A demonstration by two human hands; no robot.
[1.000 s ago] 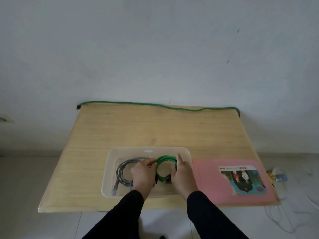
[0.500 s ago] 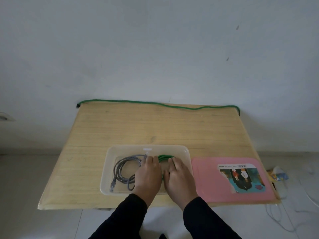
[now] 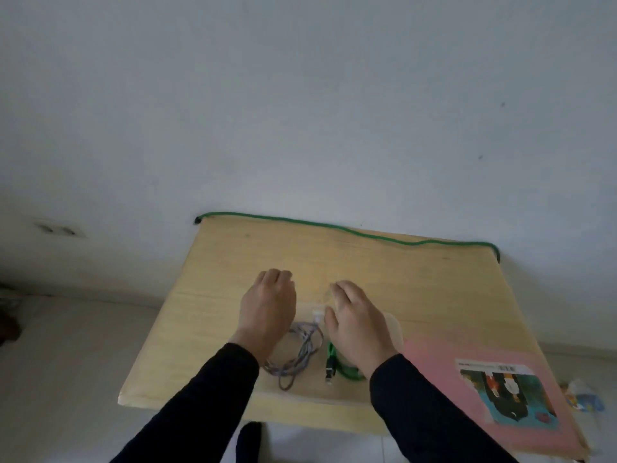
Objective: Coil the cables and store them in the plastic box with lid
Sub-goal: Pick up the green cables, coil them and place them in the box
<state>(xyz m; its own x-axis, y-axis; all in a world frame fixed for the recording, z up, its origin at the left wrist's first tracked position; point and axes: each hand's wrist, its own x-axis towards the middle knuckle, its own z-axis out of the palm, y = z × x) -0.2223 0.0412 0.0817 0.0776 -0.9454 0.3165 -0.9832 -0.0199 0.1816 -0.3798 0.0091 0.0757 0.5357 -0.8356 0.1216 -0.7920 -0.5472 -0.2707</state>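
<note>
A clear plastic box [image 3: 396, 329] stands near the table's front edge, mostly hidden under my hands. Inside it lie a coiled grey cable [image 3: 295, 359] on the left and a coiled green cable [image 3: 345, 370] on the right. My left hand [image 3: 268, 305] and my right hand [image 3: 358, 325] hover above the box with fingers spread, pointing away from me and holding nothing. A long green cable [image 3: 350, 230] lies stretched along the table's far edge against the wall. The pink lid [image 3: 430, 369], with a picture label, lies flat to the right of the box.
The wooden table [image 3: 434, 289] stands against a pale wall. A wall socket [image 3: 60, 230] sits low on the left. Small items and thin wires [image 3: 584, 396] lie on the tiled floor to the right.
Both hands have let go of the green coil, risen out of the box and moved forward over its far side. The view has shifted, so the table sits further right.
</note>
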